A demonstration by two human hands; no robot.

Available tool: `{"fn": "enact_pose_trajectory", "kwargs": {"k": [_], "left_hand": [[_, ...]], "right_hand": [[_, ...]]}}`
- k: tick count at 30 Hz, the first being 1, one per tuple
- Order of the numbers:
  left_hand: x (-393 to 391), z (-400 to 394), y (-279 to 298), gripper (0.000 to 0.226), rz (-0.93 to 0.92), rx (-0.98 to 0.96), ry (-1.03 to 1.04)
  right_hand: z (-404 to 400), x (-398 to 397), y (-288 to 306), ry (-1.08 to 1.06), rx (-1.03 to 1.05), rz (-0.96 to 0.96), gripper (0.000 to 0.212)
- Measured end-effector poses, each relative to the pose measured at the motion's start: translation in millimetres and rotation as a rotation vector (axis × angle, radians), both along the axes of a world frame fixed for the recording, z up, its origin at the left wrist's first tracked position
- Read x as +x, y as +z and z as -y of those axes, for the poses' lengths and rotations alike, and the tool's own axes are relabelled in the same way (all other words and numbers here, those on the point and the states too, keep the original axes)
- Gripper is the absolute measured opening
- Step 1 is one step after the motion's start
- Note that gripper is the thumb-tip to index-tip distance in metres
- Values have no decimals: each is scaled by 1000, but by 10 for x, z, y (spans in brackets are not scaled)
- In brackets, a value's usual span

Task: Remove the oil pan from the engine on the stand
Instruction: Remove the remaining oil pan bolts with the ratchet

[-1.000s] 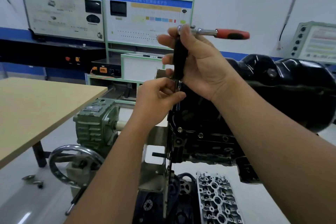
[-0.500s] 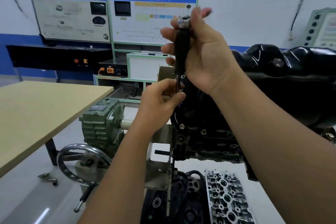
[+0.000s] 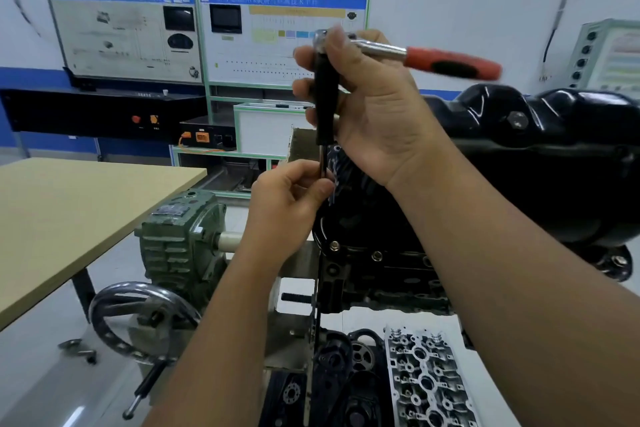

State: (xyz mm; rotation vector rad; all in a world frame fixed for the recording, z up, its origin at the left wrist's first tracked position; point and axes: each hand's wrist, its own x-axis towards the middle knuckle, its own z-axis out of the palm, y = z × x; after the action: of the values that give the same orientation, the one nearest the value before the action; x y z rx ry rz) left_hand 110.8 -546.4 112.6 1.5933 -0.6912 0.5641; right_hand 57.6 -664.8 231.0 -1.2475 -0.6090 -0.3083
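From the head camera, the oil pan point(image 3: 540, 156) is a glossy black, lumpy shell with a hex drain plug on its near face, sitting on top of the inverted engine point(image 3: 377, 270) on the right side of the scene, its flange running down to a row of small bolts along the block's edge. The right hand point(image 3: 374, 104) curls its fingers round the black upright extension point(image 3: 325, 100) of a ratchet point(image 3: 450, 61), whose red and black handle sticks out to the right, blurred. Below it, the left hand point(image 3: 287, 198) pinches the thin lower shaft of the tool between thumb and fingers, right at the left end of the pan's flange; the socket tip and the bolt under it are hidden by the fingers. Both forearms cross the near middle and cover much of the engine's front. To the left stands the green gearbox point(image 3: 180, 239) of the stand, with a chromed handwheel point(image 3: 138, 315) nearer the camera. A wooden table point(image 3: 69, 218) fills the left side. Near, at the bottom right, lies a silver cylinder head point(image 3: 429, 381), with dark covers and gears just left of it. Far behind, training panels point(image 3: 207, 35) line the white and blue wall.
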Motion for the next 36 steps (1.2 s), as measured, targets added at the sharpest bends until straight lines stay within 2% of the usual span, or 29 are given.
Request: {"fn": "enact_pose_trajectory", "kwargs": {"k": [3,6,11,14,16,18,20,24,26,30,36], "left_hand": [[6,55,2,17,-27,-21,83],[-32,65,9,20,-47,-16,34],[-33,16,2,21,-2,23,-23],[-45,77,-13,19,-9,-16,84],[-50,86,-30,19,-47,-70,71],[-34,34,-38,11,-69,-63,-44],[-31,0,-32,15,-72,-34,-109],[-48,85,-10,20,-27,-50,34],[-47,124,-24,12,-19,-90,88],[-47,137,-75,11,-27,-175,98],[-79,136,-114,27,-68,-204,59]], "right_hand": [[-3,6,-2,-12,16,-7,25],[-5,14,18,-22,-7,-50,44],[8,-17,-12,-13,35,8,18],[3,-24,7,-4,37,-44,39],[3,-9,26,15,42,-72,48],[-6,-2,21,0,25,-66,41],[-11,0,13,-11,66,-35,30],[-3,-7,9,-44,80,19,15],[-5,-7,15,-63,67,16,16],[-14,-22,16,-54,87,3,17],[-14,-67,30,-13,62,-114,42]]}}
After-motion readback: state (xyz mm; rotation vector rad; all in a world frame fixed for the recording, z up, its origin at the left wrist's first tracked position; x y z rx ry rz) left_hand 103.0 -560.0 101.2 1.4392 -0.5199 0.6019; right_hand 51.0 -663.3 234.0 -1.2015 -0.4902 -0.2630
